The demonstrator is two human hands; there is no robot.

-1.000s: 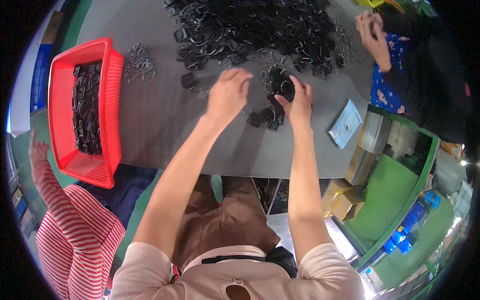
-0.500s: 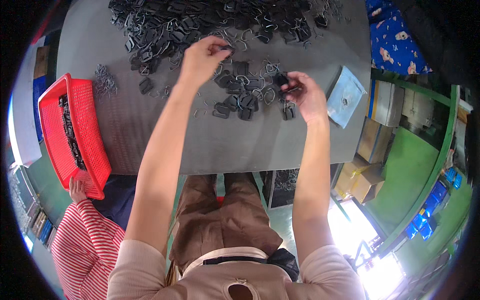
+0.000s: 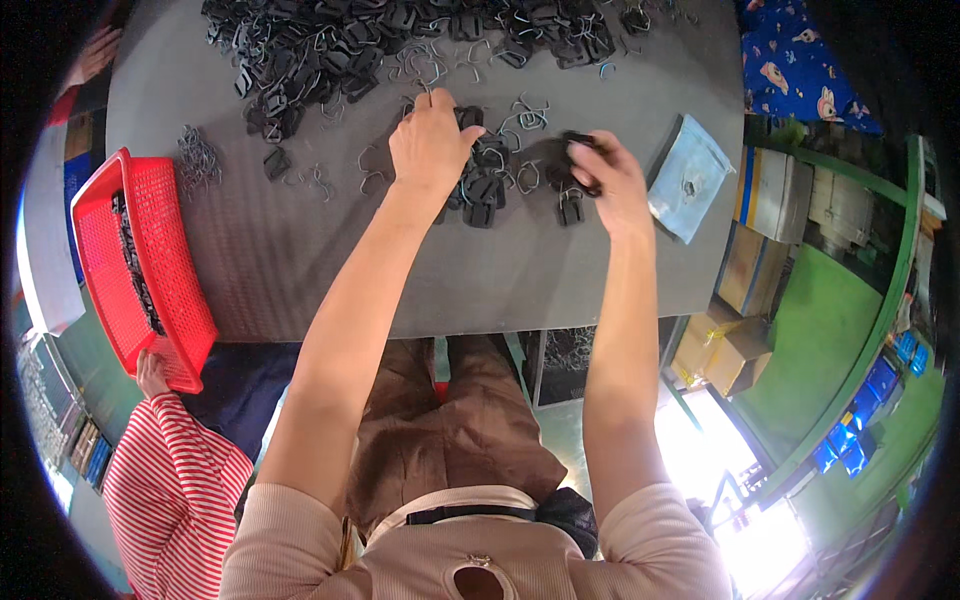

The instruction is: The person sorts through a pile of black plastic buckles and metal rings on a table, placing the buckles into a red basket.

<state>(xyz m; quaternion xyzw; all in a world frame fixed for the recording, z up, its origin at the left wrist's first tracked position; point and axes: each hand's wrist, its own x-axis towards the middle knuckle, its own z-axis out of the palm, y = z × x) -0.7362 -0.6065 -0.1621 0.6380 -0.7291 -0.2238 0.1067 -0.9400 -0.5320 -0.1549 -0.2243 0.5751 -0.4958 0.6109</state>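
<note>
My left hand (image 3: 432,142) reaches over a small cluster of black plastic buckles (image 3: 486,182) on the grey table (image 3: 420,280), its fingertips on a thin bent wire clip (image 3: 430,92). My right hand (image 3: 612,178) is closed around a black buckle (image 3: 580,150) just right of that cluster. A large heap of black buckles and wire clips (image 3: 400,35) lies along the far side of the table, beyond both hands.
A red mesh basket (image 3: 140,265) holding black parts hangs over the table's left edge, a person in a red striped top (image 3: 170,500) gripping it. A light blue packet (image 3: 688,180) lies right of my right hand. Cardboard boxes (image 3: 722,345) and green shelving (image 3: 850,300) stand right.
The view has shifted, so the table sits higher in the picture. My left hand has moved from the far heap to the near cluster; my right hand still holds a buckle.
</note>
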